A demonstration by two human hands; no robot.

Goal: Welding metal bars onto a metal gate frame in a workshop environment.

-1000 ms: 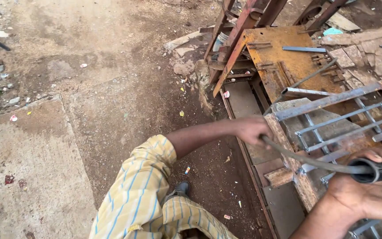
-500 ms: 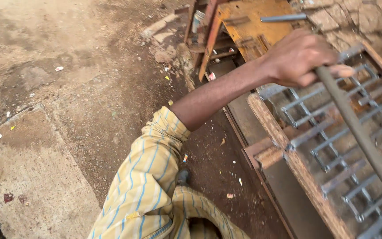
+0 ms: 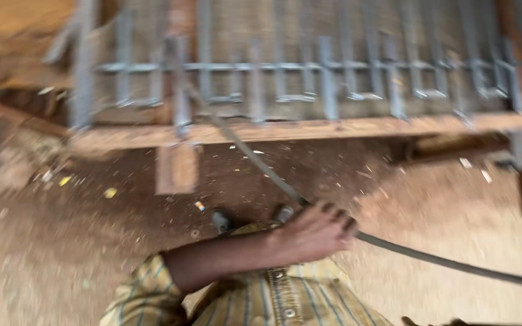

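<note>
L hand (image 3: pixel 312 232) sits low centre of the view, fingers curled tight round a dark cable (image 3: pixel 430 259), knuckles up, w/ a striped yellow sleeve (image 3: pixel 146 296) pushed back above the forearm. Cable runs thru the fist: one end goes right, low over the dirt to the frame edge; other end climbs up-left to the metal grille (image 3: pixel 309 72). Where it ends on the grille can't be told, too blurred.

R hand: only a dark sliver at the bottom edge, can't tell what it's doing.

Under the arm, the person's striped shirt (image 3: pixel 291 299) w/ buttons down the front. Just above the hand, two dark shoe tips (image 3: pixel 223 218) on the floor.

Further out: dirt floor (image 3: pixel 92 241), reddish-brown, littered w/ small scraps, some yellow, some white. Beyond that a rusty orange beam (image 3: pixel 309 130) lies across the view, w/ a short stub hanging below it at left. The grille of grey bars lies right behind the beam, spanning nearly the full width. Whole view is motion-blurred.
</note>
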